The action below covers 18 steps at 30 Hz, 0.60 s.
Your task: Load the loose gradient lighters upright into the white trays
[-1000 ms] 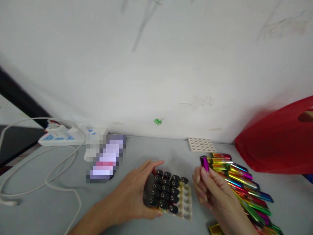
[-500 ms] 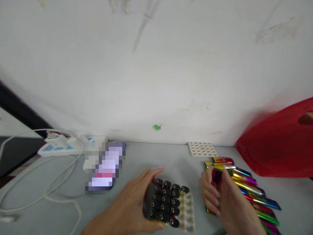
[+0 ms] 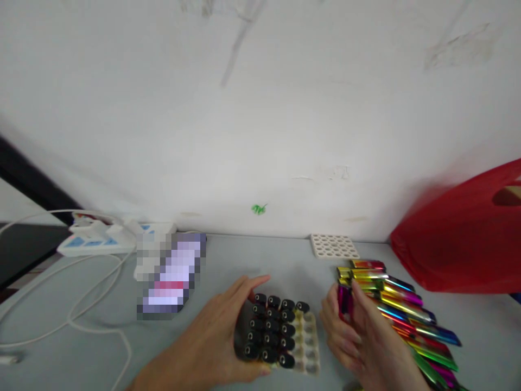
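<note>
While our left hand (image 3: 220,336) grasps the tray (image 3: 310,343), probably to steady it, our right hand (image 3: 366,339) pinches a purple piece (image 3: 345,300) just right of the tray. Loose pieces (image 3: 409,311) lie farther right of it, seemingly for easy reach.

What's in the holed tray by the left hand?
Black-topped pieces stand in the tray; bare holes show along its right side. The pieces' lower ends are covered, and the left hand hides some of the left side.

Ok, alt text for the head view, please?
The left hand curls around one end of an off-white holed tray bearing black-topped pieces, while the right hand holds a slim, shiny magenta piece near multicoloured metallic sticks.
</note>
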Available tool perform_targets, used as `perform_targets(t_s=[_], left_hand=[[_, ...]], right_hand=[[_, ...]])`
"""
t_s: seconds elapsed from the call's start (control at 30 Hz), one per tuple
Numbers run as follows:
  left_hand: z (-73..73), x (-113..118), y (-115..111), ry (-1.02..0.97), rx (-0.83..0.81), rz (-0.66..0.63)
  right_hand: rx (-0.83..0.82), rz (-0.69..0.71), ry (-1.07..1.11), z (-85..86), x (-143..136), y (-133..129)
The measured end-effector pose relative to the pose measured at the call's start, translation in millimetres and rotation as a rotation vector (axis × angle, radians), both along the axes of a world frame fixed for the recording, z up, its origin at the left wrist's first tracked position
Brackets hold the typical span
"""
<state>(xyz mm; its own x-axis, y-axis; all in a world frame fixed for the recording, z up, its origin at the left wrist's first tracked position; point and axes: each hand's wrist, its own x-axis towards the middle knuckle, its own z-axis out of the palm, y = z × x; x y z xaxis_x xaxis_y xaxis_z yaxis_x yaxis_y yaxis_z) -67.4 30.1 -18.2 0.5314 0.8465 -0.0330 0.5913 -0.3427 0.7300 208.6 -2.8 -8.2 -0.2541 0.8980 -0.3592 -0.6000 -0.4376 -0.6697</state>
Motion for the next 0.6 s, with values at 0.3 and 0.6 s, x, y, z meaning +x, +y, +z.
perform_targets(t_s=[0.3, 0.6], left_hand=[[-6.3, 3, -1, -0.029, 0.032, 0.121], [-14.6, 0, 1, -0.048, 0.018, 0.082]], right_hand=[[0.062, -0.066, -0.024, -9.8, -5, 3], [0.031, 0.114, 0.185, -9.6, -7, 1]])
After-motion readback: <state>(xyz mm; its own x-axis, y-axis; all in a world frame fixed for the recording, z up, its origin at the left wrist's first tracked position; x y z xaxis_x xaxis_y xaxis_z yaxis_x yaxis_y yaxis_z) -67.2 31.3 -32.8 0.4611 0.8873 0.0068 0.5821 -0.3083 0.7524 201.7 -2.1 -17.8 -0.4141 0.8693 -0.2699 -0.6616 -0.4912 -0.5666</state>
